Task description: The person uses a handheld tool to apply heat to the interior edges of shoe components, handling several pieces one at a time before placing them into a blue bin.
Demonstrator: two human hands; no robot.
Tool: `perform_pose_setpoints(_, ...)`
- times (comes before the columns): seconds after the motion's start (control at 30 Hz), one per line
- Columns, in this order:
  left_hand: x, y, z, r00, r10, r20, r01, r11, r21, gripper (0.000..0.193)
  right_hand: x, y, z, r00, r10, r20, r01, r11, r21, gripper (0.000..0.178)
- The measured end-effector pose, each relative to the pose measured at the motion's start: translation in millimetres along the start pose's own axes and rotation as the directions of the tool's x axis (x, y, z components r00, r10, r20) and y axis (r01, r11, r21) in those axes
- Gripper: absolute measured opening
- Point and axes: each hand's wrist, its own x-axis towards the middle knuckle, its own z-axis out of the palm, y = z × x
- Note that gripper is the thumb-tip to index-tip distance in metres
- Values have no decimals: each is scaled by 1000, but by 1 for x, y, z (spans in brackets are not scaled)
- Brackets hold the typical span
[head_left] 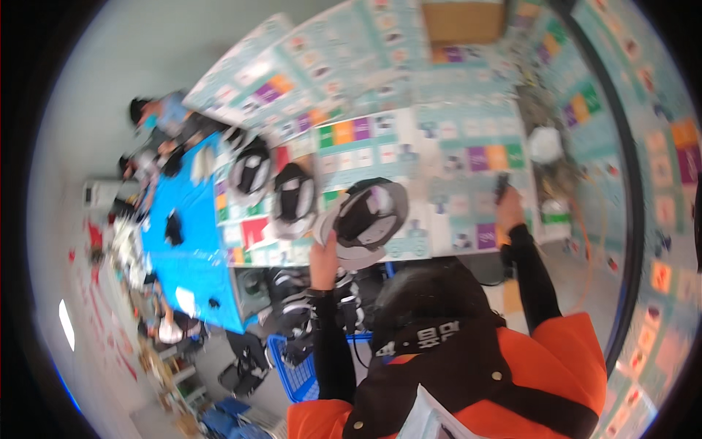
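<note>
My left hand grips the brim of a grey cap turned with its dark inside upward, over the front edge of the table. To the right, my right hand is closed around a small black object whose kind I cannot make out. Left of the held cap lie a second cap and a third cap, both with their insides facing up.
A blue-covered table adjoins on the left, with several people beyond it. Below the table edge, dark caps are heaped by a blue basket. A cardboard box stands at the far side; a white bag sits right.
</note>
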Motion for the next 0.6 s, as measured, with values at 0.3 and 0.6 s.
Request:
perform_pose_setpoints(0.3, -4, -240, -99, 897, -218, -385, -192, 592, -783, 48, 8, -1, 6, 972, 33, 231, 39, 954, -298, 49)
perform_pose_setpoints(0.6, 193, -276, -320, 824, 565, -34, -342, 544, 766, 67, 32, -89, -8, 932, -341, 121, 349, 936, -47, 26)
